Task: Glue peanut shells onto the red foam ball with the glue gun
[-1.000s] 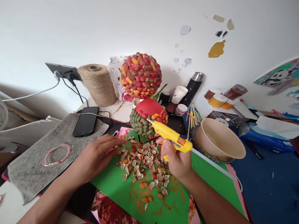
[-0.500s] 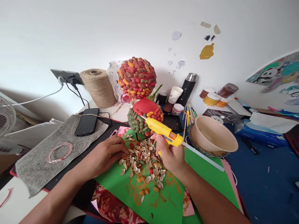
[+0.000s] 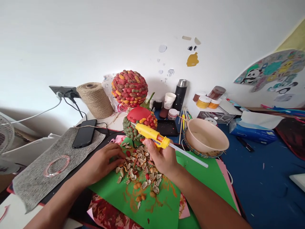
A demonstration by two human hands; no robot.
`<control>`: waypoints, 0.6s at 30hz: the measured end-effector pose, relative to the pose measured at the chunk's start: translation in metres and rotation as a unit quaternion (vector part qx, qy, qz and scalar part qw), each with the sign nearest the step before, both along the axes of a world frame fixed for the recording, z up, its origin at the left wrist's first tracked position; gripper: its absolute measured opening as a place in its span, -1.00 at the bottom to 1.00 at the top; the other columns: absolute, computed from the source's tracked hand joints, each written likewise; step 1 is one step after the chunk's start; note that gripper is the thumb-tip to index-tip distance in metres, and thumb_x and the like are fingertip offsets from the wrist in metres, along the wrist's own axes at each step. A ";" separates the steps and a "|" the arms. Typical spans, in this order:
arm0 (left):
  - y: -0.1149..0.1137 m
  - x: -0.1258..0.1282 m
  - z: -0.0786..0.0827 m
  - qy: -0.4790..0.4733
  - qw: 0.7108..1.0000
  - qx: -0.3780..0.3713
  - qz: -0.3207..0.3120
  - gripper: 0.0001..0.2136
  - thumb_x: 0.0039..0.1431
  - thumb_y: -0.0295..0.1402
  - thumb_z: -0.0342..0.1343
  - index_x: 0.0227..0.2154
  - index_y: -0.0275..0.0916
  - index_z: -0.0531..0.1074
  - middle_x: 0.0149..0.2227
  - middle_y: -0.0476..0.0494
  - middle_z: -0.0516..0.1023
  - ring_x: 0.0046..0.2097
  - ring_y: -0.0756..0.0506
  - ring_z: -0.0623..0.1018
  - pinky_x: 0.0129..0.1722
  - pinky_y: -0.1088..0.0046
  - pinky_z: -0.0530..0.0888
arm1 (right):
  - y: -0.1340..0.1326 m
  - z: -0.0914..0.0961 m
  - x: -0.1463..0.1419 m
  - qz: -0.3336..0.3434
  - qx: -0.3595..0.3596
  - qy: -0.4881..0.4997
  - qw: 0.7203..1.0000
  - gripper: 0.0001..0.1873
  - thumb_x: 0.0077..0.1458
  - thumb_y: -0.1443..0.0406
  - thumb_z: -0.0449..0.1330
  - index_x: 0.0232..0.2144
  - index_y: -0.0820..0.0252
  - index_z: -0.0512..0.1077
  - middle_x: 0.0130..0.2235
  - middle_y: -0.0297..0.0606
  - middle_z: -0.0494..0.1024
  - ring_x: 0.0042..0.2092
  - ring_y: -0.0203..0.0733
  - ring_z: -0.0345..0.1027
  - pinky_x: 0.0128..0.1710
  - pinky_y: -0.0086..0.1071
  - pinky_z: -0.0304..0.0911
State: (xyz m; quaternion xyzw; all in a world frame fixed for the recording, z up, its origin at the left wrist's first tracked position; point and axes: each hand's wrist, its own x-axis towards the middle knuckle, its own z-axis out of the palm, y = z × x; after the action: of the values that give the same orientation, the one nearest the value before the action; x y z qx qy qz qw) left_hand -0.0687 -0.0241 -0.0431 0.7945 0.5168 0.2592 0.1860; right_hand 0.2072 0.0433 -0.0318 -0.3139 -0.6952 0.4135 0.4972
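Observation:
My right hand [image 3: 164, 157] grips a yellow hot glue gun [image 3: 152, 135], a clear glue stick [image 3: 190, 156] jutting from its back. The nozzle points at a lower ball [image 3: 139, 113] with a bare red top and green, red and orange painted peanut shells on its sides; whether it touches cannot be made out. At the left edge of a pile of peanut shells [image 3: 143, 159], my left hand [image 3: 107, 162] is open, fingers bent, thumb and forefinger slightly apart beside the shells. Behind stands a larger ball [image 3: 130, 89] covered in red, orange and brown shells.
Green paper [image 3: 202, 178] lies under the shells. A beige bowl [image 3: 219, 136] stands to the right, with paint jars [image 3: 203, 101] behind it. A phone [image 3: 84, 133] rests on a grey cloth [image 3: 26, 184] at left, near a twine spool [image 3: 95, 101]. A black flask [image 3: 181, 95] stands by the wall.
The view has shifted, moving most things leftward. My left hand's fingers have loosened and spread a little by the shells. My right hand keeps the glue gun close to the lower ball.

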 end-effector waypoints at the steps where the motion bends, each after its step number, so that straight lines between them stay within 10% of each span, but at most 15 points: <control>1: 0.000 0.001 0.003 -0.003 1.000 -0.002 0.003 -0.77 0.57 -0.17 0.22 -0.20 -0.07 0.73 -0.14 -0.14 0.74 -0.07 -0.19 0.69 0.00 0.37 0.61 | 0.000 0.001 0.000 0.001 -0.004 0.004 1.000 -0.52 0.53 -0.09 0.23 -0.17 0.13 0.72 -0.59 -0.40 0.40 -0.55 -0.15 0.38 -0.51 -0.34 0.38; 10: -0.002 0.017 0.063 -0.190 0.975 -0.047 0.104 -0.63 0.39 0.07 0.39 -0.29 -0.14 0.69 -0.31 -0.17 0.75 -0.28 -0.18 0.69 -0.28 0.41 0.60 | 0.002 0.007 -0.003 0.004 -0.102 0.074 0.992 -0.32 0.41 -0.34 0.24 -0.27 0.12 0.65 -0.57 -0.38 0.45 -0.61 -0.24 0.30 -0.61 -0.39 0.21; 18: 0.044 0.082 0.112 -0.353 0.930 -0.053 0.086 -0.59 0.17 0.08 0.59 -0.35 -0.15 0.68 -0.37 -0.12 0.73 -0.33 -0.13 0.66 -0.30 0.41 0.62 | 0.016 0.021 -0.005 0.000 -0.202 0.201 0.959 -0.10 0.15 -0.54 0.31 -0.32 0.20 0.60 -0.70 -0.50 0.33 -0.71 -0.32 0.25 -0.67 -0.48 0.12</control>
State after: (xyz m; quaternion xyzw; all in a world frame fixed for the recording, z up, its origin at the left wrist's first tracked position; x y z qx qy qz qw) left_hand 0.0132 0.0201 0.0692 0.5934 0.4970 0.5097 0.3755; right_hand 0.2024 0.0596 -0.0109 -0.3183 -0.4833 0.5998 0.5526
